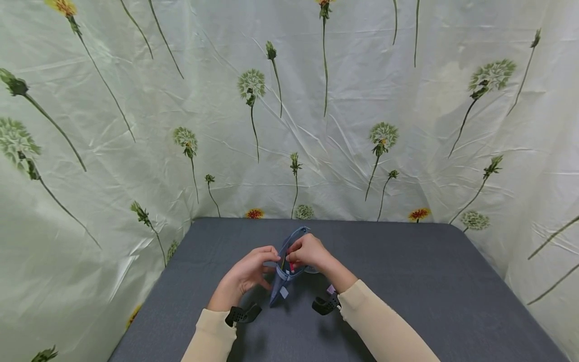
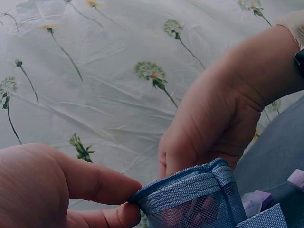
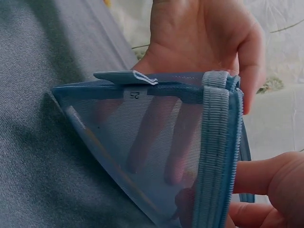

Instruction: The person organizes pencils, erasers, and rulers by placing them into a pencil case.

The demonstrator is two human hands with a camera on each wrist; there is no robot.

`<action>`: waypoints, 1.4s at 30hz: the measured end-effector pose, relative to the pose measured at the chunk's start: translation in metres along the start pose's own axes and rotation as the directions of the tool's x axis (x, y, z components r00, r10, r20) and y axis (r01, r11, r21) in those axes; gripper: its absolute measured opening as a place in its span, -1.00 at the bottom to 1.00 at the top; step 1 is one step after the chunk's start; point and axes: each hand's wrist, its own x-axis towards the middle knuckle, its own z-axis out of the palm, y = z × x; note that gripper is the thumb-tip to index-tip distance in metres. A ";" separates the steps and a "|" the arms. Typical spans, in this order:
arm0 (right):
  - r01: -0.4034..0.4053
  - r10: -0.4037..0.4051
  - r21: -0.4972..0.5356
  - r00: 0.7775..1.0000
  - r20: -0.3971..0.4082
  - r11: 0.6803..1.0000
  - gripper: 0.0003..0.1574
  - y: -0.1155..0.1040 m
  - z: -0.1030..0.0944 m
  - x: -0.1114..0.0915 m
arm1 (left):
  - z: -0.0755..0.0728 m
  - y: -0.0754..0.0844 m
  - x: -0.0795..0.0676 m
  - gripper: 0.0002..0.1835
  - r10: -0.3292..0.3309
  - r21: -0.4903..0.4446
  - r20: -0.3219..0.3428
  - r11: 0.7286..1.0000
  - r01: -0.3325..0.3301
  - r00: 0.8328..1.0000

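A blue mesh zip pouch [image 1: 280, 290] stands tilted with its zipped mouth spread, its pointed corner low over the table. My left hand [image 1: 251, 269] pinches the rim between thumb and forefinger; in the right wrist view its other fingers show through the mesh, behind the pouch [image 3: 142, 123]. At the mouth, my right hand [image 1: 308, 251] has its fingertips inside and pinches a slim red object [image 1: 292, 268], whose kind I cannot make out. A thin yellowish stick [image 3: 97, 144] lies along the pouch's lower edge, seen through the mesh. The right fingertips are partly hidden by the rim.
The dark grey-blue table [image 1: 398, 281] spreads around both hands. Behind it hangs a pale curtain [image 1: 217, 100] printed with dandelions. Just past the right hand, a pale rounded item [image 1: 312, 270] shows partly. Purple pieces [image 2: 260, 199] appear beyond the pouch in the left wrist view.
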 end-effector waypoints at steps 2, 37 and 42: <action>0.020 -0.019 -0.014 1.000 0.009 1.000 -0.81 -0.001 0.001 -0.001 | 0.000 0.000 0.000 -0.80 0.003 0.003 0.002 1.000 -0.003 1.000; 0.150 -0.154 -0.081 0.987 -0.038 0.985 -0.60 0.001 -0.026 -0.024 | -0.008 0.001 -0.003 -0.80 -0.003 0.042 -0.005 0.999 0.003 1.000; 0.153 -0.158 -0.064 0.985 -0.067 0.986 -0.61 0.002 -0.031 -0.029 | -0.010 0.000 -0.004 -0.80 -0.002 0.034 0.009 0.999 0.002 1.000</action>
